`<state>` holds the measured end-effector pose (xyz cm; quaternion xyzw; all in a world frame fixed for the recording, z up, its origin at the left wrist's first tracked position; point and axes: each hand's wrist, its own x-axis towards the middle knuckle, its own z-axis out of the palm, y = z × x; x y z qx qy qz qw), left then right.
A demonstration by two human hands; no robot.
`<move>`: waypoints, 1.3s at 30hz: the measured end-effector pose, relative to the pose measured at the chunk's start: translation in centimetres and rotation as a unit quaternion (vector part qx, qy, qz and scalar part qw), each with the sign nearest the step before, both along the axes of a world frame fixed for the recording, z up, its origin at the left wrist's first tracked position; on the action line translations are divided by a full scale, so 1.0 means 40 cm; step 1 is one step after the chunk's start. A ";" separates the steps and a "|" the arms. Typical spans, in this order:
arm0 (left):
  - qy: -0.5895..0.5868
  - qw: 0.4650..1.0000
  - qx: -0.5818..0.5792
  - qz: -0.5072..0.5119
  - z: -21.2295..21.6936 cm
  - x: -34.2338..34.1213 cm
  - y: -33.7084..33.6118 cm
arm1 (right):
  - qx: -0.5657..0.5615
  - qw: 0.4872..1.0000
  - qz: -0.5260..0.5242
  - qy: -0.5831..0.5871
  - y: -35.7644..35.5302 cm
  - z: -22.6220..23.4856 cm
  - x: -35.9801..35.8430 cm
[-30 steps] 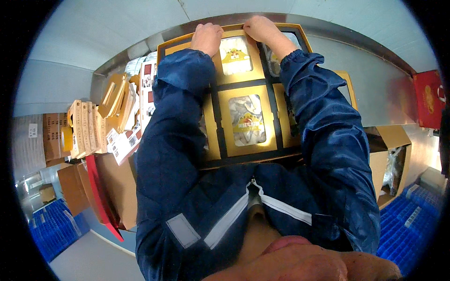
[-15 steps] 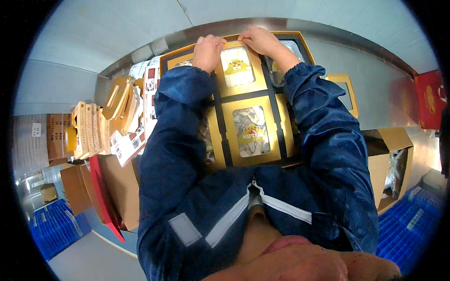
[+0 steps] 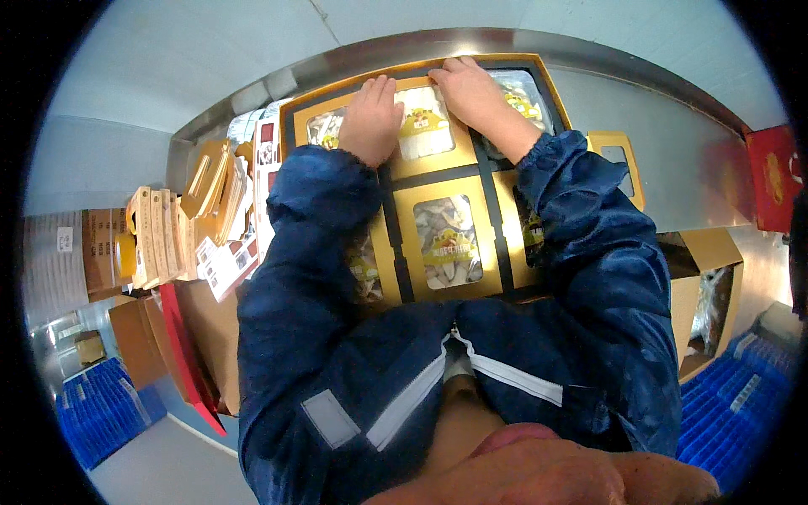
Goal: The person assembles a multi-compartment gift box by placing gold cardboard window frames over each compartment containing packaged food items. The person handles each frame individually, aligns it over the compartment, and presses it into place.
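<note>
A large gold gift tray (image 3: pixel 492 220) with black dividers lies on a steel table (image 3: pixel 673 143). It holds several gold window boxes; the middle one (image 3: pixel 449 240) shows pale dried food. My left hand (image 3: pixel 370 119) lies flat, fingers together, on the far box (image 3: pixel 427 126) at its left side. My right hand (image 3: pixel 473 94) presses the same box's right top corner near the tray's far rim. Both arms wear dark blue sleeves.
Stacked flat gold boxes and leaflets (image 3: pixel 181 227) sit at the left. A small gold window box (image 3: pixel 621 160) lies right of the tray, a red box (image 3: pixel 773 177) farther right. Brown cartons (image 3: pixel 711 295) and blue crates (image 3: pixel 101 408) stand below the table.
Both hands slid a little nearer on the far box; the view shifted so the tray sits lower and closer in the picture.
</note>
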<state>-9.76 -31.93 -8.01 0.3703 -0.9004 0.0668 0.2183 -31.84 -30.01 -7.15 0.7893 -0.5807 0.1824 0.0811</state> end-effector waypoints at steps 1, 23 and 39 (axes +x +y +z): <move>-0.017 1.000 0.010 0.024 0.010 0.005 0.021 | -0.001 1.000 0.002 0.001 0.009 0.012 -0.001; -0.030 0.996 -0.003 0.088 0.057 -0.005 0.128 | 0.063 0.994 -0.068 -0.059 0.087 0.086 0.023; -0.029 0.995 0.073 0.068 0.011 0.009 0.207 | 0.098 0.955 0.128 0.248 -0.063 0.087 0.109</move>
